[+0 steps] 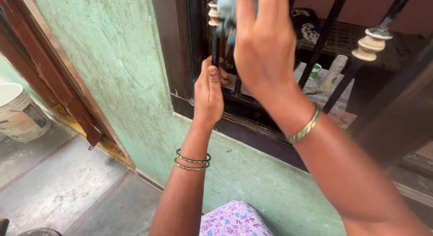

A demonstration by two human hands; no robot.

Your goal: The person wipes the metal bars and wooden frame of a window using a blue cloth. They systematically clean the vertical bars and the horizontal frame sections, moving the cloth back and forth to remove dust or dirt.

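Both your arms reach up and forward, forearms bare. Your left hand (208, 92) is raised with its back toward you, fingers curled closed and the thumb tip showing at the top; two thin green bangles ring that wrist. Your right hand (261, 46) is higher and closer, back toward you, fingers bent away out of sight, wrist flexed, with one striped bangle on that wrist.

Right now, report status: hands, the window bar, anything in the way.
Left hand gripping dark window bar low. Right hand up at bar's cream knob, holding bluish object. Nothing between hands and bar.
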